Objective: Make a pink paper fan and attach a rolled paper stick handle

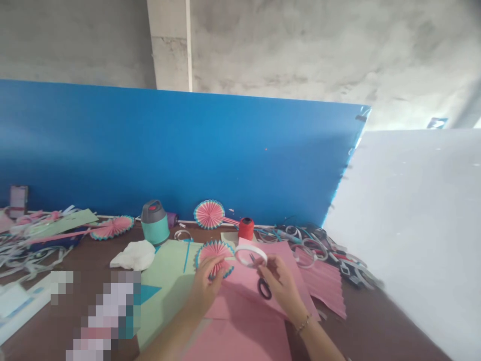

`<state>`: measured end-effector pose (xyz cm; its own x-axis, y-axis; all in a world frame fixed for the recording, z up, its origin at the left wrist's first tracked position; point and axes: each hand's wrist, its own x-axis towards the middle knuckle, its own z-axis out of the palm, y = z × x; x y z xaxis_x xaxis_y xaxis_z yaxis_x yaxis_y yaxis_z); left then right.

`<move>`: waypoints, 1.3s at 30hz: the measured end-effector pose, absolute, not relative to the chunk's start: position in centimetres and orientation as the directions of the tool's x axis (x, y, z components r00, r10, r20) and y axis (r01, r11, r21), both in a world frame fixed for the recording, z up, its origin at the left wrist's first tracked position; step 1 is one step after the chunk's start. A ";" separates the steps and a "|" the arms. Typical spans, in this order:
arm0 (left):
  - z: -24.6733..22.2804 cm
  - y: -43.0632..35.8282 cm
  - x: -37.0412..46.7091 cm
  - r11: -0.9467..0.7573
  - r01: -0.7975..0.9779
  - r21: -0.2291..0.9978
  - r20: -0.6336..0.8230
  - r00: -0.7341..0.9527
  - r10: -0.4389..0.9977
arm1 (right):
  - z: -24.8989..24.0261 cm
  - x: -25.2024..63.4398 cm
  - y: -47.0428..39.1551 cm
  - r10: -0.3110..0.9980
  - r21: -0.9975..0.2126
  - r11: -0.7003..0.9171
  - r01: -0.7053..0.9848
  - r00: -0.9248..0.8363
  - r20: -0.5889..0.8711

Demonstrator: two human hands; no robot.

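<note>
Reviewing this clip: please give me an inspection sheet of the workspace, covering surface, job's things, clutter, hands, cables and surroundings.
Surface: brown table, partly covered by green paper and pink paper.
Job's things: pleated fan, white ring, dark-handled scissors.
Clutter: teal-and-grey container, red spool, white wad, loose strips on the left.
Hands: left hand has its grip on the fan; right hand has its grip on the white ring; whether it also holds the scissors is unclear.
Cables: cord-like lines in the right-hand pile; type unclear.
Surroundings: blue partition, white panel, grey concrete.
</note>
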<state>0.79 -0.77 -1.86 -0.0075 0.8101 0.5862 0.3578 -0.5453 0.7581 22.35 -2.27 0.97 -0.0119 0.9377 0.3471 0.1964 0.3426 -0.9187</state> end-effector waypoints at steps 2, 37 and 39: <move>-1.3 -1.2 1.0 -0.454 0.249 0.855 0.469 -0.002 0.883 | 1.1 21.1 -2.7 0.961 -0.969 0.243 0.050 -0.149 0.233; -1.9 -1.4 1.2 -0.576 0.311 0.756 0.554 0.165 0.816 | 0.5 20.7 -3.3 0.826 -0.724 0.559 0.403 -0.352 0.441; -1.8 -1.5 1.3 -0.590 0.306 0.748 0.573 0.151 0.805 | 0.5 20.5 -3.3 0.819 -0.697 0.571 0.433 -0.354 0.452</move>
<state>1.25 -1.47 -1.77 0.1513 0.8054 0.5731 0.3057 -0.5895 0.7477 20.50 -3.34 0.47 -0.3537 0.8191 0.4516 0.4330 0.5713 -0.6972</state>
